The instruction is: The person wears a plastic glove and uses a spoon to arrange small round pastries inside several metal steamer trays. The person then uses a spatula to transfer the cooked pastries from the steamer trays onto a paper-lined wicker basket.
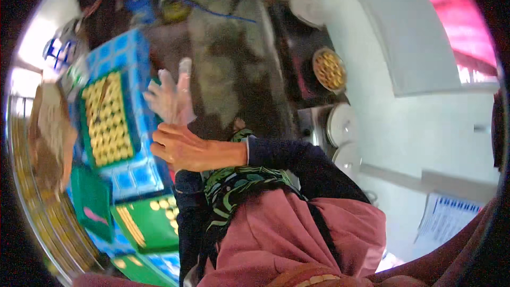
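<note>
Head view: left hand [169, 95] points away from the body, fingers spread, wearing a clear plastic glove [183, 112]; right hand [178, 149] is bare, fingers curled and gripping the glove's cuff at the left wrist (exact fingertip contact hard to make out, bit blurry). Glove sits just beside the edge of a table [137, 179] with a blue checked cloth, on the person's left. On that table: green tray [133, 125] with rows of pale yellow pieces [109, 138], long thin utensil [101, 101] lying across them. Nearer the person, second green tray [154, 226] holding pale strips [130, 226] and round pieces [159, 204]. Well apart on the right, round pan [343, 82] full of browned food, two white round lids [341, 125] near it
</note>
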The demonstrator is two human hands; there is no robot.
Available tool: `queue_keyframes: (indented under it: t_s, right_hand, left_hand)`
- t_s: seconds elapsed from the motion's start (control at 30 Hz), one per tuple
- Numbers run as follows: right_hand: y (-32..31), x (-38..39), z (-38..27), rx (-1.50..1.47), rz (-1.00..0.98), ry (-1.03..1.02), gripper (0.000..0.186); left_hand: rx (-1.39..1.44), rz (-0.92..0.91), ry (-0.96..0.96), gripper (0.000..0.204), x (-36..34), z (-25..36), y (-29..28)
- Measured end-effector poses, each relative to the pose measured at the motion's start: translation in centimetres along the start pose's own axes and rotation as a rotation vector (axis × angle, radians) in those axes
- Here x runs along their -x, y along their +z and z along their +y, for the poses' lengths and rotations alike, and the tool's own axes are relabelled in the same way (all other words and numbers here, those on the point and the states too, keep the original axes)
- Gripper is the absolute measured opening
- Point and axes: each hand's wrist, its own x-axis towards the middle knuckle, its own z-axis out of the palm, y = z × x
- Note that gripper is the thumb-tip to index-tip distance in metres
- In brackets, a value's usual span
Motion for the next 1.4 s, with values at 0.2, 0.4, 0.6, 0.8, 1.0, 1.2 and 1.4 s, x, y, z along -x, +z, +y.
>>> queue_keyframes:
  t_s: [0.2,0.4,0.6,0.8,1.0,1.2,1.4]
  right_hand:
    - [-5.9,5.1,9.2,0.106,0.461,0.471,0.025]
    - [-8.8,11.9,15.1,-0.126,0.253,0.401,0.025]
    - [-14.8,14.3,20.6,0.311,0.533,0.692,0.039]
    - [-13.3,13.8,24.5,0.075,0.512,0.605,0.024]
    - [-10.3,9.1,30.2,-0.122,0.345,0.576,0.02]
    - [-15.2,2.5,47.3,-0.045,0.418,0.732,0.011]
    - [-12.5,-0.3,54.8,-0.102,0.486,0.777,0.009]
  left_hand:
    - [0.624,-0.422,-0.338,0.091,-1.8,5.6,9.8]
    - [0.959,-0.833,-0.822,0.093,-0.9,10.6,20.6]
    - [1.137,-1.08,-1.137,0.088,-1.6,15.5,28.1]
    - [1.273,-1.095,-1.0,0.09,-3.1,18.0,31.4]
    - [1.525,-1.031,-0.675,0.085,-11.8,17.0,32.8]
    - [1.603,-1.027,-0.585,0.053,-23.9,15.5,34.5]
    - [1.119,-0.946,-0.876,0.03,-26.8,11.4,39.3]
